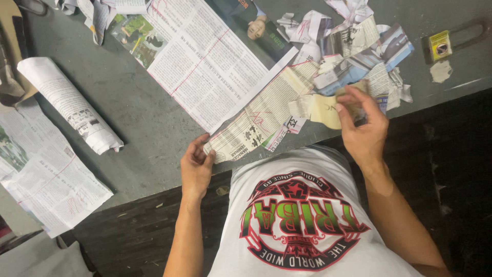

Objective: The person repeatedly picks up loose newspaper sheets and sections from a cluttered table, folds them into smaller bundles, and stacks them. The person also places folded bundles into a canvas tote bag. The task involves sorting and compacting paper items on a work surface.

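Head view, looking down on a grey desk (143,118).

Left hand (196,166): seen at the near desk edge, its grip pinched on the lower corner of a folded newspaper strip (256,125). The strip lies flat on the desk and runs diagonally up and to the right from that corner, toward the scrap pile.

Right hand (365,128): fingers curled and pressed together around a small piece of cut paper (353,102), held just above the near edge of a pile of paper scraps (353,48). A pale yellowish scrap (324,109) is seen just beside the thumb, touching the upper end of the strip.

Surroundings: a large open newspaper sheet (205,56) marked with red lines lies above the strip. A rolled newspaper (69,105) is noted well to the left, with another flat sheet (46,179) hanging over the desk edge. A small yellow box-like object (440,45) sits at the far right.
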